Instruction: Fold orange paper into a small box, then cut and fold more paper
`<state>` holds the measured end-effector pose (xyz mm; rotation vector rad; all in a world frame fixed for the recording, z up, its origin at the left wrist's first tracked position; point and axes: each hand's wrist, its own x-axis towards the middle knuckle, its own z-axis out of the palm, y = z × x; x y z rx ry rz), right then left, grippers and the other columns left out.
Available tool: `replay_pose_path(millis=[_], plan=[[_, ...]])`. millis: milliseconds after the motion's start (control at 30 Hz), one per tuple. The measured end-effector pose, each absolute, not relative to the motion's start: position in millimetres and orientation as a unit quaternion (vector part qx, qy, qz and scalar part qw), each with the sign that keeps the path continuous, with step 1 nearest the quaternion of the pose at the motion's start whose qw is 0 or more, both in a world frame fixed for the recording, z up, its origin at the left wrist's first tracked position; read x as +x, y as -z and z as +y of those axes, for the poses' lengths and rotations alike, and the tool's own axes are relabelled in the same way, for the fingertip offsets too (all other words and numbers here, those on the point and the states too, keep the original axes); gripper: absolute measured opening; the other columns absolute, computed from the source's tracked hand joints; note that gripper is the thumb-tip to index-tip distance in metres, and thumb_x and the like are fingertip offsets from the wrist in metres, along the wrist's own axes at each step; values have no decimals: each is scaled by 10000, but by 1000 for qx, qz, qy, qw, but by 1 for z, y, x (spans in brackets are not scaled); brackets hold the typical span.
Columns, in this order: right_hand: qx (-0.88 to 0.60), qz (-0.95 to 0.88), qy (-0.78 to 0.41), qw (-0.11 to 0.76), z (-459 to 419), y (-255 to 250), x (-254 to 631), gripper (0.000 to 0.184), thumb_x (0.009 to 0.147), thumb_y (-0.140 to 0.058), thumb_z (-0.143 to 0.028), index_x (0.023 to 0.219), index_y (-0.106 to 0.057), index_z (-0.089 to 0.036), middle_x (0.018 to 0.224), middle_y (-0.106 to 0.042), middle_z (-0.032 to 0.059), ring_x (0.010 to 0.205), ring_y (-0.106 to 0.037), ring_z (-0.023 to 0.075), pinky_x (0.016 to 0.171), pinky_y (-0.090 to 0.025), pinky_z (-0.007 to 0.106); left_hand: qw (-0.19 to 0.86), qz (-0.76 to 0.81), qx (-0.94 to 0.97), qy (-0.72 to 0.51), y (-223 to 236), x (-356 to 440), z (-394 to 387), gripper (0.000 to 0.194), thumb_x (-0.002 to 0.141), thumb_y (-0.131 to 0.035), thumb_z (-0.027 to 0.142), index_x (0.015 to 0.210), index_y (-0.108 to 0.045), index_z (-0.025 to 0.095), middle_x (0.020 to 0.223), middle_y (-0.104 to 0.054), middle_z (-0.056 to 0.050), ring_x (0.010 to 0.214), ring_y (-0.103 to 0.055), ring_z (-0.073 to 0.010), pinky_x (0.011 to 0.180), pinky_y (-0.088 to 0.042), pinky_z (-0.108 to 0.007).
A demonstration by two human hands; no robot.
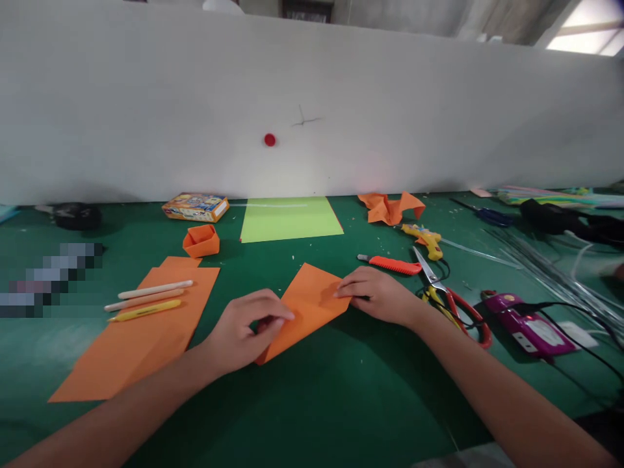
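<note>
- grip: left hand [256, 330] has its fingers bent, with a narrow space between thumb and forefinger, on the left part of the orange sheet [312, 300]; whether it pinches the sheet cannot be told. right hand [373, 292] holds the right corner narrowly at the fingertips.
- far left: a black item [77, 216], kind unclear, near the wall [146, 97]; a blurred patch in front of it hides what lies there.
- left: orange papers [188, 299] lie overlapping, bearing a white stick [156, 289], a tan stick [146, 300] and a yellow pen [146, 311].
- beyond the papers: a folded orange piece [201, 241], with a printed box [195, 207] just behind it.
- centre: orange sheet is between the hands, above the green table [365, 409]; its right corner is raised. a lime-green sheet [291, 220] lies flat beyond, below a red disc [270, 140] on the wall.
- right of centre: crumpled orange paper [390, 208], then a red cutter [396, 264] nearer the right hand, a yellow glue gun [425, 240] and open scissors [441, 286].
- far right: a purple device [531, 328] with black cords, near clear rods [560, 276].
</note>
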<state>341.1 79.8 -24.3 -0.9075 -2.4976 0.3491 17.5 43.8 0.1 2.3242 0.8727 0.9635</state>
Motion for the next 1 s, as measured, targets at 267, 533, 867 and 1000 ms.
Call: replay_pose_path(millis=[267, 533, 867, 1000], plan=[[-268, -926, -176, 199, 56, -6, 337, 532, 933, -475, -268, 1459, -551, -260, 1332, -671, 97, 1189, -583, 283, 1040, -392, 491, 161, 268, 910, -272, 9, 28, 34, 234, 966, -515, 141, 986, -730, 230, 937, -731, -40, 839, -705, -148, 740, -554, -239], [-301, -882, -308, 190, 26, -2, 289, 466, 992, -545, -242, 1450, -557, -327, 1059, -675, 46, 923, -624, 178, 879, -500, 326, 307, 381, 830, -267, 4, 27, 42, 218, 868, -544, 133, 906, -737, 226, 846, -699, -4, 645, -617, -108, 537, -440, -194], [-347, -791, -486, 129, 30, -7, 302, 440, 918, -539, -131, 1305, -665, -297, 926, -683, -1, 780, -620, 143, 728, -509, 268, 332, 418, 809, -245, 7, 28, 47, 218, 915, -532, 239, 928, -750, 230, 860, -694, -11, 662, -598, -123, 570, -441, -223], [-285, -825, -464, 156, 28, -10, 298, 483, 919, -447, -73, 1309, -682, -232, 1078, -655, 63, 920, -611, 167, 869, -478, 308, 326, 444, 798, -247, 9, 27, 49, 222, 901, -530, 240, 912, -751, 225, 902, -707, -13, 688, -609, -125, 593, -445, -232]])
